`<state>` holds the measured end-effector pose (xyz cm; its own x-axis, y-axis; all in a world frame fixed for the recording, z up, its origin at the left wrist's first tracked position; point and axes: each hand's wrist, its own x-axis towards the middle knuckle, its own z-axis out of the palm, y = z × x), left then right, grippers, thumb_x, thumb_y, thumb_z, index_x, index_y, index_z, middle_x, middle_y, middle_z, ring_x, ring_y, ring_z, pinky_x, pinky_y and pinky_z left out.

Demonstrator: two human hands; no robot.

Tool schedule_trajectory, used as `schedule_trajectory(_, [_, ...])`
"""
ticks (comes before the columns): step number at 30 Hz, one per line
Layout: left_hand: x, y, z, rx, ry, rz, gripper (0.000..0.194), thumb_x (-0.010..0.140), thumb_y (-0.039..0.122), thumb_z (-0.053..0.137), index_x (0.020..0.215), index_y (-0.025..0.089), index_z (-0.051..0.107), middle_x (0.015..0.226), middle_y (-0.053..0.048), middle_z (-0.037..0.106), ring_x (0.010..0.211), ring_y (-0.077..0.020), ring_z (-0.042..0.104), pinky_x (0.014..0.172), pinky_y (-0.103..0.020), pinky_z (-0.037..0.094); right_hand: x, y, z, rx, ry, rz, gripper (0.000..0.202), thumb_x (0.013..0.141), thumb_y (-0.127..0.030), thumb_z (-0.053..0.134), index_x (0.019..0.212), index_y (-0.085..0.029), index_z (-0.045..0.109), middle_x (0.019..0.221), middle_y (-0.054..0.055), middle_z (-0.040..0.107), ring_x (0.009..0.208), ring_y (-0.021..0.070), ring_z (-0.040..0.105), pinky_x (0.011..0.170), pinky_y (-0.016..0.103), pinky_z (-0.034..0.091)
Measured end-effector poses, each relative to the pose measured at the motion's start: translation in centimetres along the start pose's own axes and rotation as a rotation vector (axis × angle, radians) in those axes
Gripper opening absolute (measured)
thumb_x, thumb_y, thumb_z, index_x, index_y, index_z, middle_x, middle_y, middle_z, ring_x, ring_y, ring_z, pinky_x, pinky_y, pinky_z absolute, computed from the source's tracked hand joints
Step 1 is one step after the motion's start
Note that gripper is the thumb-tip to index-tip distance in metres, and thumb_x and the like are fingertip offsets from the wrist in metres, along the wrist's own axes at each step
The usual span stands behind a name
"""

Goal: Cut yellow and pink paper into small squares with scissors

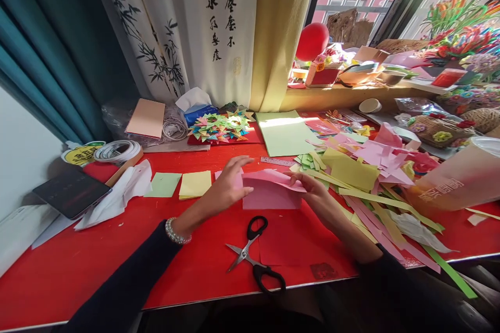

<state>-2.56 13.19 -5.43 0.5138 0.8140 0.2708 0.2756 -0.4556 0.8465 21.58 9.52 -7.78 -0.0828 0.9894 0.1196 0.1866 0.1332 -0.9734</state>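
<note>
A sheet of pink paper [272, 199] lies on the red tabletop in front of me, its upper layer bent up along the far side. My right hand [310, 187] pinches that raised layer at its right end. My left hand [230, 187] is open at the sheet's left end, fingers stretched and thumb apart; whether it touches the paper I cannot tell. Partly hidden behind it is a small pink paper piece [217, 174]. To its left lie yellow paper squares [195, 185] and a green paper square [165, 185]. Nearer me rest spread scissors [244, 253] with black handles.
Paper strips and scraps [371, 171] heap up at the right, beside a large paper cup [445, 182]. Behind are green sheets [285, 132], a ruler [277, 161] and folded paper pieces [221, 127]. A dark flat device [72, 192] and tissue [121, 195] lie left.
</note>
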Motion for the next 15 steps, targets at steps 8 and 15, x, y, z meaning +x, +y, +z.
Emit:
schedule_trajectory(8, [-1.1,-1.3,1.7,-0.236,0.073,-0.132,0.034,0.08,0.033,0.056,0.112,0.02,0.054,0.11,-0.006,0.056,0.106,-0.0211,0.051,0.09,-0.03,0.041,-0.3,-0.5,0.9,0.066,0.048,-0.11,0.047,0.076,-0.033,0.057,0.119,-0.028,0.037,0.138,0.01,0.037,0.105,0.0211,0.055,0.076,0.032,0.05])
schedule_trajectory(15, [-1.7,-1.0,3.1,-0.334,0.096,-0.205,0.034,0.084,0.033,0.052,0.114,0.019,0.047,0.113,-0.007,0.058,0.107,-0.0196,0.052,0.092,-0.031,0.04,-0.6,0.4,0.9,-0.169,0.014,-0.132,0.036,0.085,-0.04,0.047,0.118,-0.023,0.048,0.115,0.008,0.058,0.102,0.0233,0.056,0.084,0.038,0.048])
